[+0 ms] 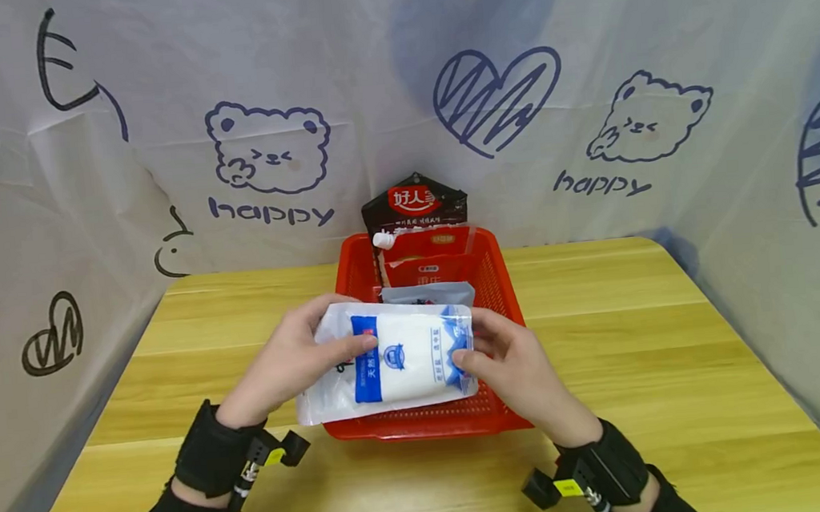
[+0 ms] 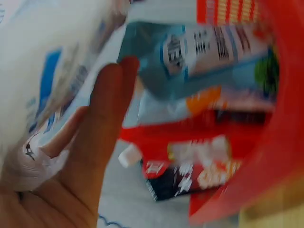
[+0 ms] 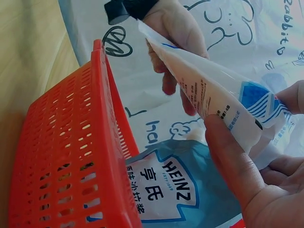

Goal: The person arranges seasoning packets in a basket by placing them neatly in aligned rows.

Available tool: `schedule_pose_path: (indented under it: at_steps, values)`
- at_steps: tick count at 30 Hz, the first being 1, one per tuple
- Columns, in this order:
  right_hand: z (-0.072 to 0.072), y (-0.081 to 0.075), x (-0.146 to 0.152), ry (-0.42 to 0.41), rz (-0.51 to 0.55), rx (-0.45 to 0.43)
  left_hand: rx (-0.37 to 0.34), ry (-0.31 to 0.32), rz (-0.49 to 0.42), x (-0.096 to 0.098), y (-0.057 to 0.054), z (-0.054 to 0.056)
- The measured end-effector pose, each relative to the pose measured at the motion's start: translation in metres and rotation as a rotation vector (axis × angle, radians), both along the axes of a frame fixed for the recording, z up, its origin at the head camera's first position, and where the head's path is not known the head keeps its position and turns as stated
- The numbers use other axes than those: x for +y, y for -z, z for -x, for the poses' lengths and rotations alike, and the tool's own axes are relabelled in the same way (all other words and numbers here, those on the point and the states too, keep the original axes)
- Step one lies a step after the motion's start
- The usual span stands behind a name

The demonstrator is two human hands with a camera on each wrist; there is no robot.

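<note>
White plastic with a blue band makes up the pouch (image 1: 389, 360) that both hands are holding flat above the near half of the red basket (image 1: 499, 281). In the head view the left hand (image 1: 288, 362) is gripping the pouch's 9 o'clock end, thumb lying across the top face and fingers curled under it. The right hand (image 1: 516, 364) is pinching the 3 o'clock end, thumb on top and fingers beneath. The right wrist view is showing the same hold from below: the right thumb (image 3: 232, 156) is pressing against the pouch (image 3: 213, 95), while the left hand's fingers (image 3: 173, 33) are wrapping the far end. In the left wrist view the left hand's fingers (image 2: 102, 137) are lying against the underside of the pouch (image 2: 42, 71), though that frame is blurred.

Sitting at 12 o'clock on the wooden table (image 1: 676, 331), the basket is holding several packets. A black packet (image 1: 413, 201) with a red label is standing upright at its far wall, a red spouted pouch (image 1: 427, 254) is leaning just in front of it, and a grey packet (image 1: 427, 293) is lying directly behind the held pouch. From the right wrist, a blue Heinz packet (image 3: 180, 190) is showing inside the basket (image 3: 66, 156), under the hands. A white printed cloth (image 1: 271, 146) with bears and hearts is hanging behind the table.
</note>
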State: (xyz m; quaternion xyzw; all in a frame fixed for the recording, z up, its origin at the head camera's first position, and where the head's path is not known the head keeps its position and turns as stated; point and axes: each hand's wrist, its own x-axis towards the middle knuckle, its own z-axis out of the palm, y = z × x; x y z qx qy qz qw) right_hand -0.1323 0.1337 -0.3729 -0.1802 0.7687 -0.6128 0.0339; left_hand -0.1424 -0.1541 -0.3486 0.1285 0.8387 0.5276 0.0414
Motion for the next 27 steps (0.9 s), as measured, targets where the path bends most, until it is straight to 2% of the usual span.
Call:
schedule_pose_path:
  at_steps: [2,4,12,18,22,27]
  values:
    - [0.000,0.000,0.000,-0.002,-0.014,-0.009,-0.028,0.015,-0.026,0.002,0.003,-0.001]
    - [0.001,0.000,0.000,-0.005,-0.033,-0.013,-0.027,0.009,-0.031,0.004,0.006,-0.002]
    - [0.006,0.003,0.002,-0.107,-0.062,-0.025,0.058,-0.078,-0.017,0.013,0.007,-0.011]
    - [0.009,0.002,0.005,-0.125,-0.101,0.054,0.132,-0.107,0.039,0.016,0.003,-0.014]
    - [0.010,-0.001,0.006,-0.131,-0.162,0.150,0.216,-0.094,0.092,0.020,-0.002,-0.016]
    - [0.010,-0.009,0.002,-0.136,-0.263,0.252,0.376,-0.030,0.208,0.029,-0.012,-0.018]
